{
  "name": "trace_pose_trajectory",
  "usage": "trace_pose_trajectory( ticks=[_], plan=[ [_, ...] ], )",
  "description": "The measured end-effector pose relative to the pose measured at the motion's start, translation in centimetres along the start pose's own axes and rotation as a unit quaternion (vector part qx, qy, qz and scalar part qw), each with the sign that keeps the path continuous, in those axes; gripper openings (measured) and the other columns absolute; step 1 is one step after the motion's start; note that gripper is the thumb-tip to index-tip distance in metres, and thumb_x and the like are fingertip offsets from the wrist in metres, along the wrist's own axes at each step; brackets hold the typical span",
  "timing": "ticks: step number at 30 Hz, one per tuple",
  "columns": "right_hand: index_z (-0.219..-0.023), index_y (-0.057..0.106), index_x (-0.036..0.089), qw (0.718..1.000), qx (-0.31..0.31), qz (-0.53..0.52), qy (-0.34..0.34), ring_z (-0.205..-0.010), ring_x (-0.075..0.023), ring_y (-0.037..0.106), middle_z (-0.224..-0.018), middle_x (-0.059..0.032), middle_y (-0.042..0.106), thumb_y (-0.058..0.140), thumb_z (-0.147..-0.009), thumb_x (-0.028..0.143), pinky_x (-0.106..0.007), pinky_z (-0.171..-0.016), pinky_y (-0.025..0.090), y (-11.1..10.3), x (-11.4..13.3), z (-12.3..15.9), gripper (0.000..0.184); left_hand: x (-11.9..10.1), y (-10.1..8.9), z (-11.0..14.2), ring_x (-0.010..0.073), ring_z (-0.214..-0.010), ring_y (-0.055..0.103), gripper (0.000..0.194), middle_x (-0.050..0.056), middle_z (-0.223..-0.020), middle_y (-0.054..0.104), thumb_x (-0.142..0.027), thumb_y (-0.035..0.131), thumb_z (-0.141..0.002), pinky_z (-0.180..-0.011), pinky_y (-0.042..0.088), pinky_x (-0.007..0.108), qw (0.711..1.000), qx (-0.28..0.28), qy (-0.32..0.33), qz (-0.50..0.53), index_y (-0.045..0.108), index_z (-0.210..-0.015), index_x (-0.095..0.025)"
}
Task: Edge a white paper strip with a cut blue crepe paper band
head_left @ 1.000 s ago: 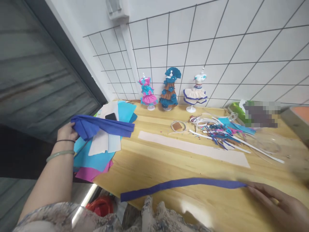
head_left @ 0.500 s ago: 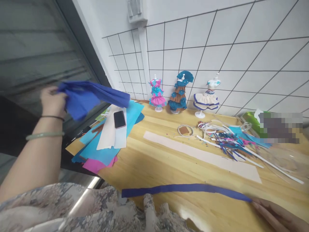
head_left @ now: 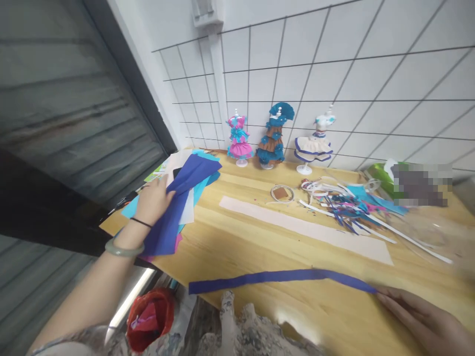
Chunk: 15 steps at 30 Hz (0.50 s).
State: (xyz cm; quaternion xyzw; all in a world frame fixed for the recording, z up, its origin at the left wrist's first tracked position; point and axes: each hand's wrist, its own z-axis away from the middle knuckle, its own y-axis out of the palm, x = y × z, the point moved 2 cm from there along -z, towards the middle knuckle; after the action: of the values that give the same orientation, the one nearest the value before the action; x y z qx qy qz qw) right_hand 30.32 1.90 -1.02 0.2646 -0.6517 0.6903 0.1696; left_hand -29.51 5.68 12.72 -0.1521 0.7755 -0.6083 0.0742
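My left hand (head_left: 154, 201) is at the left edge of a blue crepe paper sheet (head_left: 165, 225), its thumb and fingers closed on a fold. That sheet lies bent across a pile of coloured paper, partly covering a phone (head_left: 177, 172). At the lower right, my right hand (head_left: 419, 311) pinches one end of a long narrow blue crepe paper strip (head_left: 267, 278). The strip stretches left along the near side of the table, its far end by the table's edge. Beyond it lies a wide pale pink paper strip (head_left: 297, 226).
Three small dress forms in paper dresses, one pink (head_left: 240, 143), one teal and brown (head_left: 272, 138), one white (head_left: 314, 146), stand by the wall. Tangled paper scraps (head_left: 352, 207) lie on the right beside a wire ring (head_left: 282, 194). A red bag (head_left: 150, 316) is below the table edge.
My left hand has brought the blue sheet down and right, from the air onto the paper pile, over part of the phone. My right hand still holds the strip's end.
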Motion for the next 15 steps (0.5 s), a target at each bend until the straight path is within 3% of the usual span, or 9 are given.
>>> trace_pose_trajectory(
  ticks=[2, 4, 6, 8, 10, 15],
  plan=[
    [-0.085, 0.067, 0.038, 1.0, 0.018, -0.015, 0.021, -0.091, -0.0259, 0.064, -0.096, 0.0024, 0.07, 0.048, -0.075, 0.052, -0.034, -0.078, 0.054, -0.6, 0.8, 0.4, 0.026, -5.8, -0.1, 1.8, 0.0287, -0.102, 0.052, 0.039, 0.016, -0.105, 0.058, -0.034, 0.043, -0.085, -0.086, 0.038, 0.04, 0.986, 0.029, 0.147, 0.068, 0.048, -0.119, -0.013],
    [-0.091, 0.066, 0.034, 0.999, 0.011, 0.001, 0.033, -0.093, -0.0254, 0.063, -0.098, 0.0, 0.069, 0.047, -0.077, 0.049, -0.034, -0.08, 0.052, -1.7, 1.3, 1.0, 0.027, -11.1, 0.6, 5.4, 0.0256, -0.098, 0.052, 0.032, 0.012, -0.098, 0.059, -0.038, 0.047, -0.084, -0.086, 0.037, 0.038, 0.939, 0.108, 0.293, 0.146, 0.055, -0.106, -0.015],
    [-0.097, 0.064, 0.03, 0.999, -0.006, 0.03, 0.025, -0.097, -0.025, 0.061, -0.105, -0.0028, 0.066, 0.047, -0.08, 0.045, -0.034, -0.084, 0.049, -2.8, 1.6, 1.7, 0.029, -14.5, 1.9, 9.4, 0.0245, -0.094, 0.051, 0.036, 0.009, -0.097, 0.058, -0.048, 0.058, -0.076, -0.084, 0.038, 0.037, 0.889, 0.182, 0.366, 0.205, 0.057, -0.095, -0.018],
    [-0.1, 0.063, 0.026, 0.999, -0.014, 0.052, 0.007, -0.102, -0.0246, 0.058, -0.111, -0.0056, 0.064, 0.046, -0.082, 0.042, -0.034, -0.091, 0.045, -3.7, 1.6, 2.4, 0.029, -15.9, 3.5, 12.8, 0.0243, -0.089, 0.05, 0.042, 0.007, -0.093, 0.058, -0.055, 0.065, -0.066, -0.076, 0.039, 0.036, 0.86, 0.244, 0.386, 0.225, 0.056, -0.085, -0.018],
    [-0.102, 0.063, 0.024, 0.998, -0.001, 0.06, 0.002, -0.104, -0.0245, 0.057, -0.113, -0.0082, 0.062, 0.048, -0.082, 0.039, -0.035, -0.092, 0.043, -4.2, 1.4, 2.9, 0.03, -15.8, 5.0, 14.7, 0.0229, -0.084, 0.05, 0.036, 0.007, -0.09, 0.057, -0.047, 0.068, -0.066, -0.072, 0.037, 0.035, 0.863, 0.273, 0.364, 0.217, 0.056, -0.082, -0.018],
    [-0.102, 0.061, 0.018, 0.998, 0.039, 0.044, 0.025, -0.091, -0.0249, 0.06, -0.104, -0.0107, 0.064, 0.051, -0.077, 0.033, -0.039, -0.082, 0.048, -4.3, 0.8, 2.6, 0.031, -15.3, 6.5, 15.4, 0.02, -0.08, 0.049, 0.013, 0.005, -0.079, 0.055, -0.028, 0.06, -0.075, -0.071, 0.036, 0.032, 0.851, 0.31, 0.357, 0.228, 0.055, -0.068, -0.018]
  ],
)
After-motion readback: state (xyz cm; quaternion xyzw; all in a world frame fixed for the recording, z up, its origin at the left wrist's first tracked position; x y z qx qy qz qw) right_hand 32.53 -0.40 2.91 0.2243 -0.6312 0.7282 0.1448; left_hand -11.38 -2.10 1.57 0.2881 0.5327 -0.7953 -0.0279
